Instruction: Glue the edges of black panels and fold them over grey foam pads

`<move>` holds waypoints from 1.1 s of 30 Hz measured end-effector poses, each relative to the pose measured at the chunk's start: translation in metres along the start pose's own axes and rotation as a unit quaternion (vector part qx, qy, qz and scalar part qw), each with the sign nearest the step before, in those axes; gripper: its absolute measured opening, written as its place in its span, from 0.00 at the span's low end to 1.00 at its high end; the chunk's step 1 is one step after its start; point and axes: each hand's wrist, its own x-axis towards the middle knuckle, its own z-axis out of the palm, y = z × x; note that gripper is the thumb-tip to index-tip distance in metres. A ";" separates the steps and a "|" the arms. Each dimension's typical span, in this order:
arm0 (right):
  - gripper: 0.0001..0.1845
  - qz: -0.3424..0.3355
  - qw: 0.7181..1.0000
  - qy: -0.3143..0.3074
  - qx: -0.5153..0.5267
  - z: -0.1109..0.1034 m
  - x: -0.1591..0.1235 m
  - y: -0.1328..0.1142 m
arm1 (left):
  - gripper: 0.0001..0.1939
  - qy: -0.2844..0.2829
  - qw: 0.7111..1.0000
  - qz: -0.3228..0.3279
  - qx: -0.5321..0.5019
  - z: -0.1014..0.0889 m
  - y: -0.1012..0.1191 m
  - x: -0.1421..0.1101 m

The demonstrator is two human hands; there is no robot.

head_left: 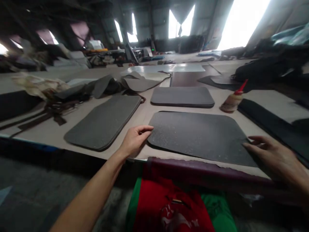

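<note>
A dark grey rectangular panel with rounded corners [195, 137] lies flat on the table in front of me, specked with small pale marks. At its left edge, my left hand [135, 140] pinches the rim between thumb and fingers. My right hand [275, 154] grips the right edge in the same way, thumb over the top, slightly blurred. Behind it rests a stack of similar grey panels [182, 96]. Another stack of grey panels [103, 122] lies at an angle to the left of my left hand.
A squeeze bottle with a red nozzle [232, 100] stands behind the right end of the panel. Dark folded material [270, 125] lies at the right. Dark strips [55, 112] and grey scraps [106, 85] are heaped at the left. Purple material [193, 169] hangs along the table's front edge.
</note>
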 end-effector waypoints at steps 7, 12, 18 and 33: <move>0.34 0.092 0.994 -0.041 0.031 -0.010 -0.006 -0.019 | 0.19 0.026 0.998 0.008 0.055 0.012 -0.018 -0.004; 0.36 0.100 0.993 -0.061 0.029 -0.013 -0.009 -0.025 | 0.21 0.030 0.997 0.002 0.070 0.017 -0.025 -0.006; 0.38 0.111 0.991 -0.055 0.043 -0.011 -0.006 -0.019 | 0.22 0.037 0.995 0.003 0.093 0.017 -0.026 -0.005; 0.28 -0.125 0.989 0.056 0.047 -0.005 0.000 0.000 | 0.16 0.091 0.949 0.142 0.268 0.005 -0.004 -0.005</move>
